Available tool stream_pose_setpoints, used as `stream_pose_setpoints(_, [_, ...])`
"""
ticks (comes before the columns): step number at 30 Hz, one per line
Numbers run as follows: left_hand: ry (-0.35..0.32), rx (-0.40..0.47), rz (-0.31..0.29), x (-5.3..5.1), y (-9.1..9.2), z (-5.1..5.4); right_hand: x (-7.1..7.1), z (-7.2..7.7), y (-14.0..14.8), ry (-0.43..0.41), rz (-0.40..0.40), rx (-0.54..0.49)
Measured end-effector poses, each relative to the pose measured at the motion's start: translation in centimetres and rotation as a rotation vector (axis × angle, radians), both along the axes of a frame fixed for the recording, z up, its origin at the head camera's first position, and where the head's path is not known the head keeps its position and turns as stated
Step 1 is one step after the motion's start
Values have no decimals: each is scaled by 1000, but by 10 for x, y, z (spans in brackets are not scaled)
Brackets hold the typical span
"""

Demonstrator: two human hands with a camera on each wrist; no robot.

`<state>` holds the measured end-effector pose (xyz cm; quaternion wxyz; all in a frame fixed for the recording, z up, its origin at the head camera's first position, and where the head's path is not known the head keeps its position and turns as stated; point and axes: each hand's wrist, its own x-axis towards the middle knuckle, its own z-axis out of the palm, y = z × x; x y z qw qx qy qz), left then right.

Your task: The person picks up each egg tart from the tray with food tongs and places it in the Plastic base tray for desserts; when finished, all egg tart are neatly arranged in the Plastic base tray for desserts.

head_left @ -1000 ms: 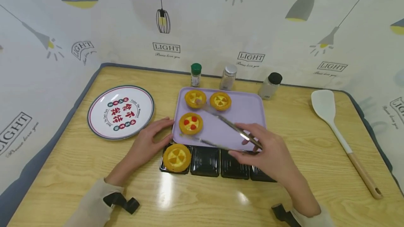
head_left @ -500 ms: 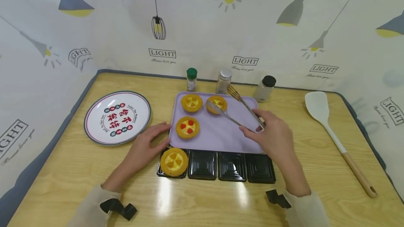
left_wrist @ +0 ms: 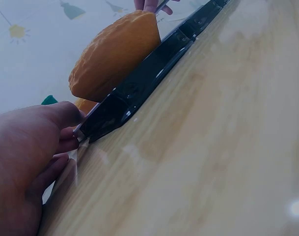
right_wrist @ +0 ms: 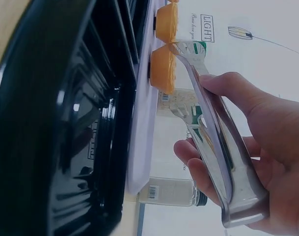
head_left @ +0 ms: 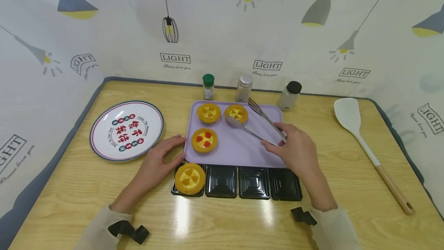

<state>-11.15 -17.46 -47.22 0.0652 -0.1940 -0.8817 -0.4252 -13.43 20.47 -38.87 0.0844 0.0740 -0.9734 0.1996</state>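
My right hand [head_left: 299, 147] holds metal food tongs [right_wrist: 223, 147], thumb on one arm and fingers on the other. The tongs' arms stand spread; one slotted tip is over the back right egg tart [head_left: 236, 114], the other past it to the right. A back left tart [head_left: 209, 113] and a tart with red pieces [head_left: 204, 140] also sit on the lilac tray [head_left: 249, 146]. My left hand [head_left: 157, 163] rests its fingertips and thumb against the tray's left edge. In front, a yellow-topped tart [head_left: 189, 179] sits in the leftmost black square container.
Several black containers [head_left: 254, 182] line the tray's front edge. A round plate [head_left: 152, 117] lies left. Green-capped [head_left: 208, 87], silver-capped [head_left: 244, 88] and black-capped [head_left: 289, 96] jars stand behind. A white spatula [head_left: 348, 117] with wooden handle lies right.
The tongs have swung from the left tarts rightward and back to the back right tart, their tips now closer together. The left hand stays at the tray edge; the tarts have not moved.
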Motion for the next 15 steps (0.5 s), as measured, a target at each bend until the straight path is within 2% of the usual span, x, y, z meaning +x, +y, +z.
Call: stream_pose_setpoints(15, [2, -2, -2, -1, -1, -2, -2, -4, -2, -23, 26, 20])
